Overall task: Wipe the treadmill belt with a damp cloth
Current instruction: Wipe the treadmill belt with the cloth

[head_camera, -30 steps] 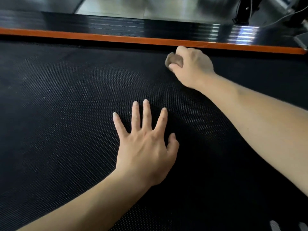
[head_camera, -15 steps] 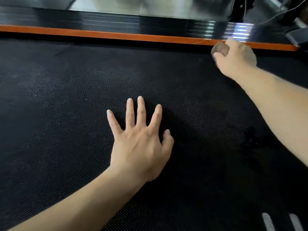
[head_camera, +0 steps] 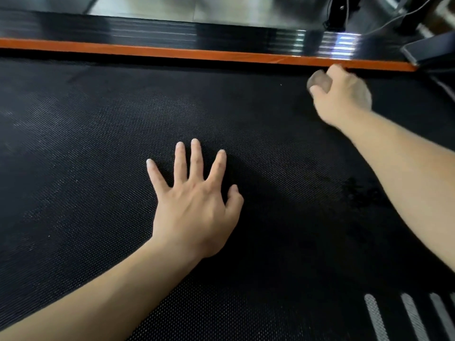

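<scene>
The treadmill belt [head_camera: 98, 168] is black with a fine dotted weave, and it fills most of the view; it looks dull and greyish on the left, deeper black in the middle, with one darker blotchy patch [head_camera: 364, 193] beside the right forearm. There is one cloth [head_camera: 318, 81]: a small grey-brown wad, blurred, lying at the belt's far edge just beside the orange strip [head_camera: 172, 53]. The right hand [head_camera: 342, 94] grips it, fingers curled round it so that only part of the wad shows. The left hand [head_camera: 194, 205] lies flat on the middle of the belt, its fingers [head_camera: 195, 158] straight and spread, holding nothing. That makes two hands, both bare, and one belt. The single orange strip runs along the far side; beyond it lies one glossy black ribbed side rail [head_camera: 172, 28]. At the lower right corner are pale grey stripes [head_camera: 373, 318] on the belt: three plain, and the edge of a fourth at the border.
</scene>
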A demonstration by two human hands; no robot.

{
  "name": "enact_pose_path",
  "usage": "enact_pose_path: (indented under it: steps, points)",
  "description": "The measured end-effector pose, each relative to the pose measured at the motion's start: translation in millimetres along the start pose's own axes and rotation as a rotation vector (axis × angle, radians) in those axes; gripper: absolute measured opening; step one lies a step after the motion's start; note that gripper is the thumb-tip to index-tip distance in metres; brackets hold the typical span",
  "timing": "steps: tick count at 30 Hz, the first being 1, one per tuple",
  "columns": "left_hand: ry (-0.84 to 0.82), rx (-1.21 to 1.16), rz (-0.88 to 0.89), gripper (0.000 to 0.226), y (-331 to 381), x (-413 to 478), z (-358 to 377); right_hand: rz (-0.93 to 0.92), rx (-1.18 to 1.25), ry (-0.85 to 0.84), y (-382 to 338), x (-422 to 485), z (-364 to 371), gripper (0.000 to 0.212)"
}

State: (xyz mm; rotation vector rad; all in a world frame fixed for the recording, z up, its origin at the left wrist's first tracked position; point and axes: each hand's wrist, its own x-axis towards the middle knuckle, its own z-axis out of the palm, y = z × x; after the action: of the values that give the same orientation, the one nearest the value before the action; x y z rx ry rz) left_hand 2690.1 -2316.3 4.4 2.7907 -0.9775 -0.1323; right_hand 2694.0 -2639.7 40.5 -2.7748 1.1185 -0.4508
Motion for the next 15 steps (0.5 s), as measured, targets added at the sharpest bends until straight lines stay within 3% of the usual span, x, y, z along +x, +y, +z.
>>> enact_pose_path:
  steps: [5, 8, 10, 15]
  points:
    - [0.008, 0.002, -0.011, 0.074, 0, 1, 1, -0.282, 0.031, -0.129, 20, -72, -12, 0.028]
    - [0.001, 0.015, -0.011, 0.075, 0, 0, 1, -0.013, -0.017, -0.046, 46, -50, -22, 0.029]
    - [0.000, 0.019, -0.016, 0.075, 0, -1, 0, 0.040, 0.003, 0.002, 41, -51, -24, 0.029]
    - [-0.002, -0.001, -0.014, 0.075, 0, -1, -1, -0.302, 0.165, -0.148, 9, -144, -28, 0.030]
